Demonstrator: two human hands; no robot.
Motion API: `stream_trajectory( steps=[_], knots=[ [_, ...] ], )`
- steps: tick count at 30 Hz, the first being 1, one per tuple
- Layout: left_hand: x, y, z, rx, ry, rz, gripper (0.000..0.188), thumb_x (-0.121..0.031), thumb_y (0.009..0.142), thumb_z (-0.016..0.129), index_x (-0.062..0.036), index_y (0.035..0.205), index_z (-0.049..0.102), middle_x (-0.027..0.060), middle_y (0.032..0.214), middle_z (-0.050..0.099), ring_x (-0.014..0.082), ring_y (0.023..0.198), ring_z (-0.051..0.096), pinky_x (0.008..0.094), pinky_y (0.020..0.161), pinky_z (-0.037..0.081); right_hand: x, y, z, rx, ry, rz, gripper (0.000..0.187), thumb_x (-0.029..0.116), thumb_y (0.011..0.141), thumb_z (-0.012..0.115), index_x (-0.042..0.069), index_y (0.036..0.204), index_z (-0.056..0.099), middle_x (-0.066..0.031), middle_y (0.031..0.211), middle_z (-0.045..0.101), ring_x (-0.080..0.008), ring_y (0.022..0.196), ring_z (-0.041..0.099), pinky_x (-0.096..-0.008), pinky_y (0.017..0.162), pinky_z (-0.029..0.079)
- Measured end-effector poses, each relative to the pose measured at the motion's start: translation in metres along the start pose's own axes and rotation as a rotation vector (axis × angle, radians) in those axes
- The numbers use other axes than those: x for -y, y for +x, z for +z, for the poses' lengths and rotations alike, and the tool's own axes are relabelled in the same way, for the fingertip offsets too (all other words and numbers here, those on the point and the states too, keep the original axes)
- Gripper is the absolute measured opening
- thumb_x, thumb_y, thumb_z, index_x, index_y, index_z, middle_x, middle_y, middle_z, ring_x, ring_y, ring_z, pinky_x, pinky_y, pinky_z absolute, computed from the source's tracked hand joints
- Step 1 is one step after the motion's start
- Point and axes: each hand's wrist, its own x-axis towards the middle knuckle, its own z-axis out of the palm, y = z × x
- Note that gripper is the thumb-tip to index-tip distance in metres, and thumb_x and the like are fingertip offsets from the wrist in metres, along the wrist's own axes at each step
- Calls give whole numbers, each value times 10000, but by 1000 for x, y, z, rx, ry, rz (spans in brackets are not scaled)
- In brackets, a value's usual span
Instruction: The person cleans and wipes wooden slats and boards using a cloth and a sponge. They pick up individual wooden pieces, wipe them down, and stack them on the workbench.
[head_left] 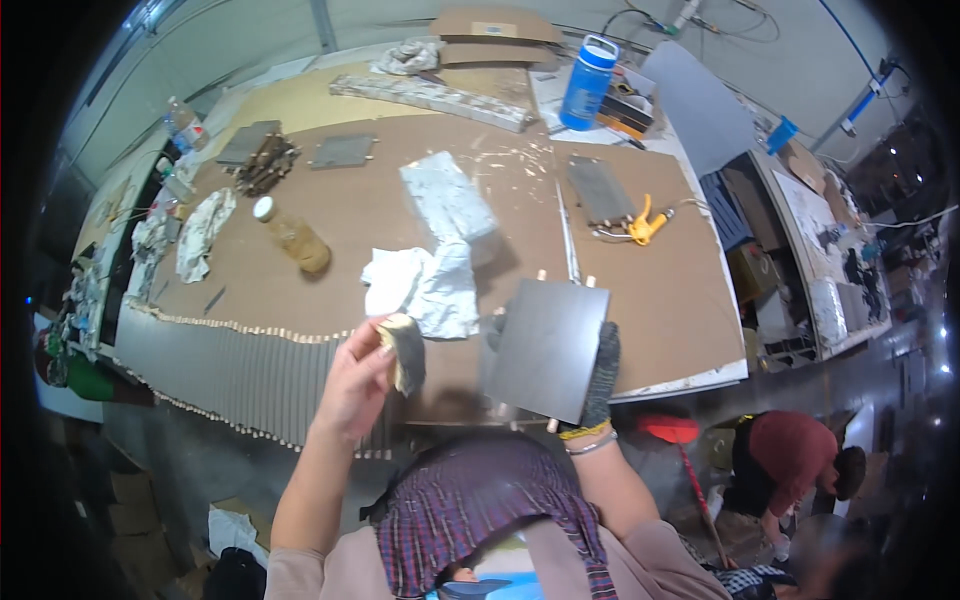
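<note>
My bare left hand (pixel 352 390) pinches a small folded pad (pixel 411 362), dark grey on one side and pale yellow along its edge. My right hand (pixel 603 378), in a dark knitted glove with a yellow cuff, grips a flat grey rectangular plate (pixel 550 345) by its right side. The plate has short tan pegs at its corners and is tilted over the table's near edge; most of the gloved fingers are hidden behind it. Left of my left hand, a long row of similar grey plates (pixel 240 375) lies closely packed along the table edge.
Crumpled white cloths (pixel 440 285) lie beyond my hands on the brown board (pixel 350 210). A jar of yellowish liquid (pixel 295 238) rests on its left part. To the right are stacked plates (pixel 600 190), a yellow air gun (pixel 645 222) and a blue bottle (pixel 589 85). A co-worker (pixel 790 455) bends at lower right.
</note>
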Motion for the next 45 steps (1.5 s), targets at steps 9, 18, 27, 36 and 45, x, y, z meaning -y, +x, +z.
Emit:
stream_trajectory(
  steps=[9, 18, 27, 36, 45],
  knots=[
    [-55, 73, -131, -223, 549, 60, 360, 43, 823, 603, 17, 1179, 553, 71, 1057, 641, 158, 978, 646, 289, 869, 539, 6, -13, -14, -11, -107, -12, 874, 678, 930, 468, 151, 1592, 246, -174, 1619, 283, -429, 1454, 324, -644, 1170, 263],
    [-36, 174, -206, -187, 912, -106, 411, 154, 690, 598, 1, 1071, 582, 30, 948, 612, 155, 872, 598, 277, 769, 487, 17, -24, -19, -144, -78, -55, 900, 622, 896, 554, 72, 1561, 298, -207, 1567, 355, -455, 1395, 386, -612, 1166, 291],
    [-60, 150, -183, -237, 1771, -61, 315, 80, 742, 617, 31, 1053, 636, 208, 941, 684, 345, 862, 666, 389, 789, 530, 31, -33, -29, -166, -147, -100, 947, 668, 888, 525, 76, 1578, 258, -229, 1567, 350, -431, 1406, 398, -610, 1184, 268],
    [-6, 160, -45, 70, 2035, -69, 744, -331, 747, 840, -45, 1361, 532, 224, 1068, 706, 410, 1024, 675, 478, 885, 539, 21, -4, -17, -133, -29, -14, 873, 596, 896, 586, 63, 1539, 333, -212, 1507, 426, -420, 1342, 459, -582, 1103, 406],
    [-30, 132, 12, 165, 1372, 344, 285, -5, 717, 661, -57, 985, 744, 152, 947, 721, 372, 921, 684, 430, 816, 536, 28, 12, -27, -13, -371, -92, 706, 568, 1015, 394, 74, 1518, 364, -159, 1482, 468, -325, 1343, 480, -494, 1131, 395]
  ],
)
